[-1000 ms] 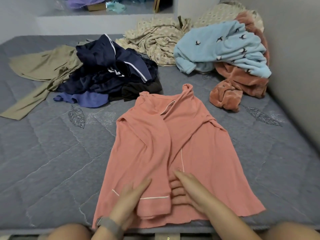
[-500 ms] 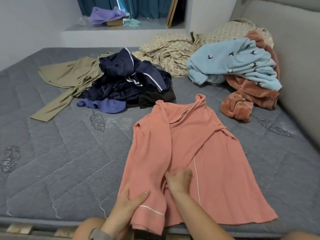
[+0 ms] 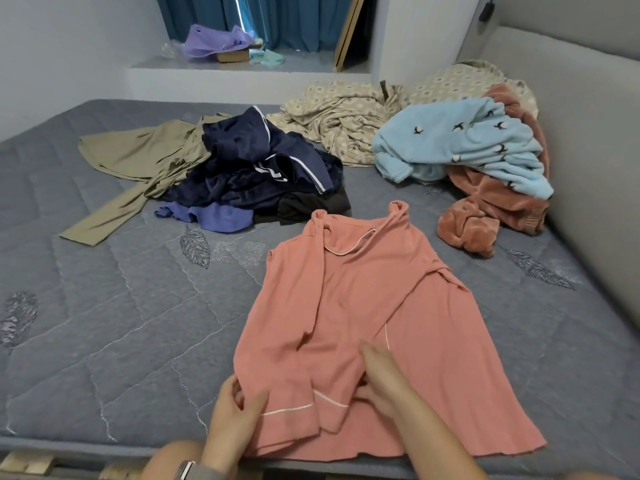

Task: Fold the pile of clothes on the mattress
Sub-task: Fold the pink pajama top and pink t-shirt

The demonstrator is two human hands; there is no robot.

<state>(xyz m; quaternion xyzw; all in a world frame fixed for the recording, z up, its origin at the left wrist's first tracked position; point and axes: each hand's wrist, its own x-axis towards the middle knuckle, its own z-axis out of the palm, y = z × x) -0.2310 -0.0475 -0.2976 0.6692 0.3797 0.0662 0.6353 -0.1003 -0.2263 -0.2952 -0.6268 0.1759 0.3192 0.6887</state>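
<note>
Grip status: left hand point(image 3: 235, 415) pinches the cuffed edge of the pink shirt point(image 3: 381, 341), thumb on top; right hand point(image 3: 381, 379) lies flat on it, fingers straight. Pink shirt lies spread at the near edge of the mattress point(image 3: 104, 341). Beyond it, unfolded: navy pile point(image 3: 256, 171) over an olive garment point(image 3: 138, 161), a light-blue fleece point(image 3: 460, 147) on a rust fleece point(image 3: 485, 209).
</note>
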